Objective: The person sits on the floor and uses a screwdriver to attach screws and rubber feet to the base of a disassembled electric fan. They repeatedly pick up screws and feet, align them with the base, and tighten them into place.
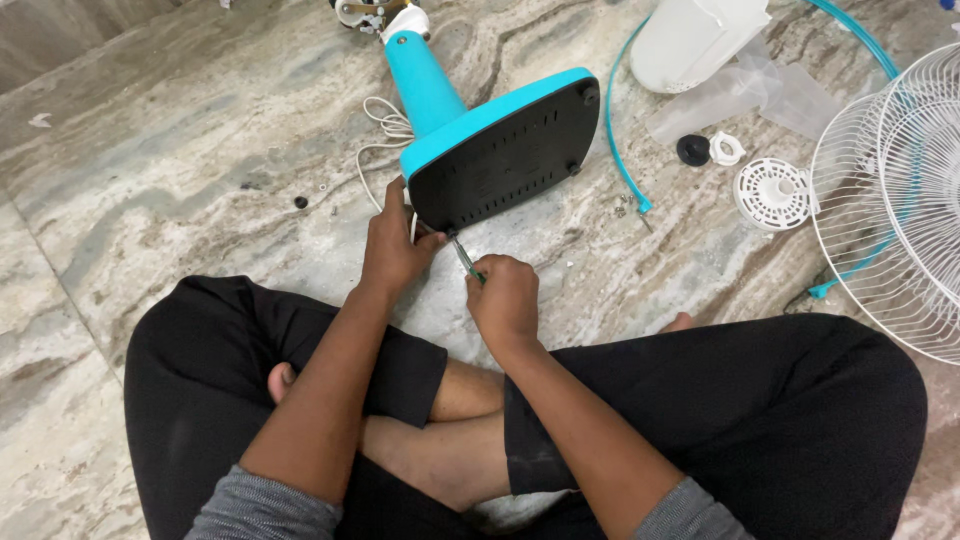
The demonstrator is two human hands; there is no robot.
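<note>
- The person sat cross-legged on a marbled stone floor (180,170), both forearms reaching forward.
- A turquoise fan base (500,150) lay tipped on its side on the floor just ahead of the knees, its black slotted underside turned toward the person and its tapering turquoise neck pointing away.
- The left hand (393,243) gripped the near lower corner of the base, fingers curled against the edge.
- The right hand (505,300) was clenched around the handle of a screwdriver (465,258), whose thin shaft slanted up to the bottom edge of the black underside, its tip at the base's edge.
- A white cord (378,140) looped on the floor just left of the neck.
- To the right lay a white wire fan guard (900,200), a round white slotted cap (771,193), a small black knob (692,150) and a white ring nut (727,148) side by side.
- A thin turquoise rim strip (615,140) curved over the floor beside the base.
</note>
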